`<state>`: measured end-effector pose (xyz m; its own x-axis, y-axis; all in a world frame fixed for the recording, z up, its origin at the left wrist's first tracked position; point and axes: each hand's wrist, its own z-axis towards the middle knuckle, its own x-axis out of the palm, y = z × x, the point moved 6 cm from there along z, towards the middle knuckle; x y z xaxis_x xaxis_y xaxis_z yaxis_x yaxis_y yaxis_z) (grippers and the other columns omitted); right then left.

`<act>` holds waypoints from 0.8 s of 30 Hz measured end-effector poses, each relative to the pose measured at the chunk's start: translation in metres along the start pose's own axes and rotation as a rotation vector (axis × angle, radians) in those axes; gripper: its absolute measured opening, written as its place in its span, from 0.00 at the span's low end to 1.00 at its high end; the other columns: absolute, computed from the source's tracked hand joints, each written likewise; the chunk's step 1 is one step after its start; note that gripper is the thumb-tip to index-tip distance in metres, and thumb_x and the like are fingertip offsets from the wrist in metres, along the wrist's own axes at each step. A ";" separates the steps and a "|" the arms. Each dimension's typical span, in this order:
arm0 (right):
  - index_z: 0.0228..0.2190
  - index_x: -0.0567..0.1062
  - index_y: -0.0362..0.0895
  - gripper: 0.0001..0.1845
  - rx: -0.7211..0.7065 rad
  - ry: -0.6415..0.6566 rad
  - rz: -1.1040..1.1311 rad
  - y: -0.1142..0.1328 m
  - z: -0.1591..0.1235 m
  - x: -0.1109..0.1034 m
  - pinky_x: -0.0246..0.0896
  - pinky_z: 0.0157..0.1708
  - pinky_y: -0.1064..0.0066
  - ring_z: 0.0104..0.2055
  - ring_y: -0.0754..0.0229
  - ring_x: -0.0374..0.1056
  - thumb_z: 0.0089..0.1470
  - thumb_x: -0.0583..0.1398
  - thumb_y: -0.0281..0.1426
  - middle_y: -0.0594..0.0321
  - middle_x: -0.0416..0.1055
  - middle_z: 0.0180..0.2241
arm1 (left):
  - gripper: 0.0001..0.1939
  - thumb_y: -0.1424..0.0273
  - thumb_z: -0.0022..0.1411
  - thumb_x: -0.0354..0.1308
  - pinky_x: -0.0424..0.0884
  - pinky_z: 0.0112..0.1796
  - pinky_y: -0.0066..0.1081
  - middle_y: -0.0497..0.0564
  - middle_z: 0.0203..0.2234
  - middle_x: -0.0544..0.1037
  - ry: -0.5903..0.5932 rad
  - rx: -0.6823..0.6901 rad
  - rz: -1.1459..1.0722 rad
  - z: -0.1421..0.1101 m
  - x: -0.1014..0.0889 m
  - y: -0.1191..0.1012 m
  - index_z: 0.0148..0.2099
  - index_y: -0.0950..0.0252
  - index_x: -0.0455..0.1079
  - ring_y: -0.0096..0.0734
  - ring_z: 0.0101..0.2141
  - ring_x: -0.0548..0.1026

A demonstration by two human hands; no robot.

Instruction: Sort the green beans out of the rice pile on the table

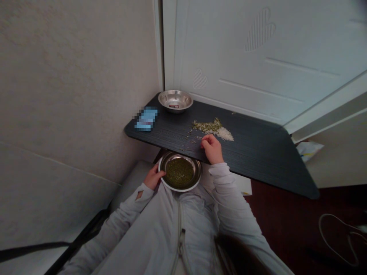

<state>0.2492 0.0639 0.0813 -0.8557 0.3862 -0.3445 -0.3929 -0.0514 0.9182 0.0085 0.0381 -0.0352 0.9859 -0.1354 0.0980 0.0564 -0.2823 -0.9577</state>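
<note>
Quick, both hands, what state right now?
Left hand: closed on the rim of the lower bowl.
Right hand: fingers curled in; whether it holds anything, cannot tell.

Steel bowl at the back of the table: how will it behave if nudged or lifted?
The steel bowl looks thin-walled and empty but for a small red label inside, so probably light and quick to slide. Its flared rim should give an easy edge to lift by, though the polished metal may feel slippery. Pressing on that wide rim could tip it.

Legible texts, brands, numbers or signs: 0. Observed: 1 red label (174, 106) inside the empty metal bowl (185, 101), print too small to read.
</note>
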 end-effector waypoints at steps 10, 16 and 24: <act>0.21 0.63 0.43 0.04 -0.025 0.037 -0.053 -0.002 0.001 0.002 0.49 0.22 0.76 0.20 0.68 0.54 0.37 0.50 0.30 0.70 0.58 0.16 | 0.22 0.71 0.37 0.56 0.60 0.41 0.37 0.52 0.32 0.73 -0.007 0.016 0.035 0.002 -0.002 0.003 0.40 0.70 0.66 0.37 0.35 0.68; 0.22 0.64 0.43 0.05 -0.044 0.117 -0.090 -0.003 0.001 0.007 0.49 0.22 0.76 0.20 0.68 0.54 0.36 0.51 0.30 0.71 0.58 0.16 | 0.23 0.71 0.37 0.55 0.61 0.40 0.35 0.51 0.33 0.73 -0.005 0.008 0.039 -0.001 0.000 -0.001 0.40 0.70 0.65 0.36 0.35 0.68; 0.22 0.64 0.43 0.05 -0.061 0.217 -0.144 0.001 -0.002 0.012 0.48 0.22 0.77 0.20 0.69 0.55 0.37 0.51 0.31 0.71 0.61 0.17 | 0.21 0.72 0.36 0.55 0.61 0.39 0.35 0.51 0.30 0.73 0.003 0.002 0.016 -0.001 0.001 -0.002 0.39 0.70 0.66 0.35 0.33 0.69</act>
<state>0.2376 0.0664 0.0777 -0.8389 0.1875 -0.5110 -0.5301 -0.0684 0.8451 0.0093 0.0377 -0.0329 0.9862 -0.1428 0.0838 0.0413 -0.2784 -0.9596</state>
